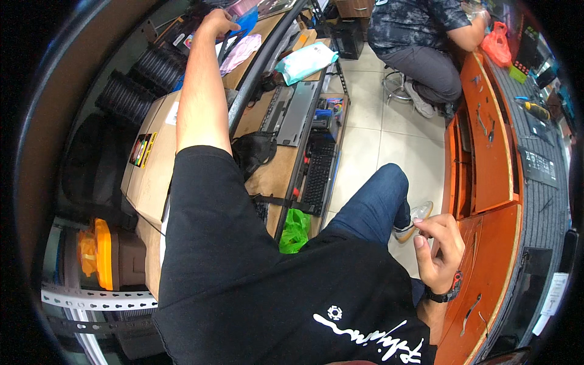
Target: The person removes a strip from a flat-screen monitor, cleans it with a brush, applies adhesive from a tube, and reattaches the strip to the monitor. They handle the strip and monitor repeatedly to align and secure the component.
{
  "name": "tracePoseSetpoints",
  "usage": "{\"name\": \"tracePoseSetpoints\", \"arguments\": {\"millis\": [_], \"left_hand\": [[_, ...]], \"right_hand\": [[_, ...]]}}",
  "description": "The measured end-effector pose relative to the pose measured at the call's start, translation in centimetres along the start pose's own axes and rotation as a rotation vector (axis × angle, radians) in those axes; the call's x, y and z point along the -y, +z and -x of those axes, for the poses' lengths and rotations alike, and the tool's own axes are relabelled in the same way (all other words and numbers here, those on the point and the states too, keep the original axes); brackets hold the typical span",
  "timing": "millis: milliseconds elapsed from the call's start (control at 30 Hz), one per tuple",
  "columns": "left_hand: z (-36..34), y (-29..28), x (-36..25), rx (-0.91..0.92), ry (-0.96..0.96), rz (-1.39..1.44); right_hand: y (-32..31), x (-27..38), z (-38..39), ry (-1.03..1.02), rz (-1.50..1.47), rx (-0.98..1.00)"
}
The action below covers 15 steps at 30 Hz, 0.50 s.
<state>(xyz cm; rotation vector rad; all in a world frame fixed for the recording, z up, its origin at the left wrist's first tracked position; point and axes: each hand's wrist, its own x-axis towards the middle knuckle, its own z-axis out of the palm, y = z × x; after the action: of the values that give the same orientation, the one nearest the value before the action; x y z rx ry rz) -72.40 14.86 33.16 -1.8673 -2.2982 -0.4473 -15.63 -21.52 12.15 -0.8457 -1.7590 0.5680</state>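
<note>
My left hand (218,25) reaches far up to the top shelf of a rack, its fingers bent and closed. Its fingertips meet the edge of a blue plastic piece (246,23); exactly what they grip is hidden. Just below that hand, a pale pink cloth or bag (241,53) lies on the shelf. My right hand (440,249), with a dark watch on its wrist, hovers beside the orange drawers (486,255). Its fingers are loosely curled, thumb and forefinger apart, and I see nothing held there.
Lower shelves carry a wipes pack (307,62), a grey laptop-like panel (301,112), a black keyboard (318,179) and a green bag (295,231). A cardboard box (155,158) stands left. Another person (420,36) sits at the right-hand workbench (532,143); a drawer juts out.
</note>
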Motion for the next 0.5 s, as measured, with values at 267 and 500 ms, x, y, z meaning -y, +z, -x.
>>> {"name": "tracePoseSetpoints", "arguments": {"millis": [267, 500], "left_hand": [[2.4, -4.4, -5.7, -0.313, -0.092, 0.118], [0.8, -6.2, -5.4, -0.615, 0.057, 0.053]], "right_hand": [[0.4, 0.1, 0.0, -0.001, -0.016, 0.007], [1.2, 0.1, -0.1, 0.009, -0.043, 0.028]]}}
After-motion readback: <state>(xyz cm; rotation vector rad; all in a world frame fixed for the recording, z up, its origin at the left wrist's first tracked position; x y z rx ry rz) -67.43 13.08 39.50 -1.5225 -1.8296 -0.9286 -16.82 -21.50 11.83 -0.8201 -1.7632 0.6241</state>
